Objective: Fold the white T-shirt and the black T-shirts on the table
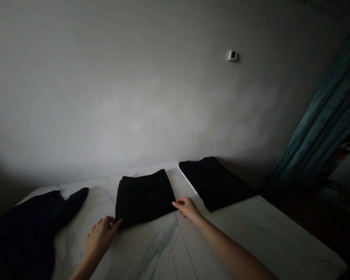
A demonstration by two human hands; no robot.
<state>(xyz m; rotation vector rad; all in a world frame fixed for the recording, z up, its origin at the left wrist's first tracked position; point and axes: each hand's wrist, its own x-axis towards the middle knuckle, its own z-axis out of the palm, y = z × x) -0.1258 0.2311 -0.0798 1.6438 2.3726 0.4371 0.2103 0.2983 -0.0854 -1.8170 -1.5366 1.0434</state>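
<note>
A folded black garment lies flat on the white marble-patterned table, in front of me. My left hand pinches its near left corner between thumb and fingers. At the near right corner, my right hand has its thumb and forefinger closed on the edge. To the right lies another folded black garment, apart from the first and close to the wall. A dark navy garment is spread unfolded at the left, with no hand on it. Dim light hides the kind of each garment.
A grey wall rises directly behind the table and carries a small white box. On the far right hangs a teal curtain. The table's right edge slopes down towards a dark floor area.
</note>
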